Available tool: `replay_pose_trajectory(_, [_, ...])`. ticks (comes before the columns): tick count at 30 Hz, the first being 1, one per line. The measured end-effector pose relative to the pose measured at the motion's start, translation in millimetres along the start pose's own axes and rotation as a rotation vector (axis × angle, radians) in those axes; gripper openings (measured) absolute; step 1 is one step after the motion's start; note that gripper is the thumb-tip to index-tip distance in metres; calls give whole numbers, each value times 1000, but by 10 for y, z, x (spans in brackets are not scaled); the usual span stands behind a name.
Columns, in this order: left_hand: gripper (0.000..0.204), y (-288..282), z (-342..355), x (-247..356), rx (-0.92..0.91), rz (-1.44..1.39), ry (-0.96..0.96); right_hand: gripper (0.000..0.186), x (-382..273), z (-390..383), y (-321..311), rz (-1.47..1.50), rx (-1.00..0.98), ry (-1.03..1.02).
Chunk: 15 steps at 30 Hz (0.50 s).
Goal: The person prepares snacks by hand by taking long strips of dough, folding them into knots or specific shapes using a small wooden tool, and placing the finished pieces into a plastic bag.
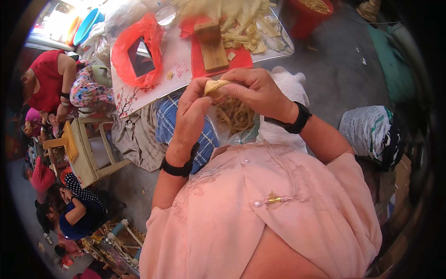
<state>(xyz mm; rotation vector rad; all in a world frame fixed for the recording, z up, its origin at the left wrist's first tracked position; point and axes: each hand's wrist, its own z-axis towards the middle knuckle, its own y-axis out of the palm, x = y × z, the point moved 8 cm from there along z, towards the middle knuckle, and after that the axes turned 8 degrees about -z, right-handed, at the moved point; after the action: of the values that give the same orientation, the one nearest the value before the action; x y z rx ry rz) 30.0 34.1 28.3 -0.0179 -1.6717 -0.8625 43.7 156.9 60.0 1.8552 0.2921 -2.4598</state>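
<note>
A small pale-yellow folded strip [214,87] is pinched between the fingertips of both my hands, in front of the table's near edge. My left hand [191,108] grips it from the left with thumb and fingers. From the other side my right hand [261,93] closes on it, its thumb pressed along the piece. Just below the hands, a heap of tan curled strips [234,117] lies over my lap beside clear plastic. A wooden block [215,53] with a raised end sits on a red cloth [242,59] on the table, beyond my hands.
Loose pale strips [248,25] cover the table's [175,58] far side. A red plastic bag [123,60] holds a dark-screened phone [141,56]. A red bucket [306,18] stands at far right, a white sack [367,130] at right. Wooden stools [95,153] and several people are leftward.
</note>
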Motion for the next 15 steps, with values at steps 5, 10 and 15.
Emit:
replay_pose_trajectory(5, [18,-93,34,185,117,389,283,19,25,-81,247,451,-308,337])
replay_pose_trajectory(10, [23,-30,20,97,175,123,249,16,217,5,75,324,-69,362])
replay_pose_trajectory(15, [14,-144,68,220,236,430,335,19,392,9,-7,369,-7,466])
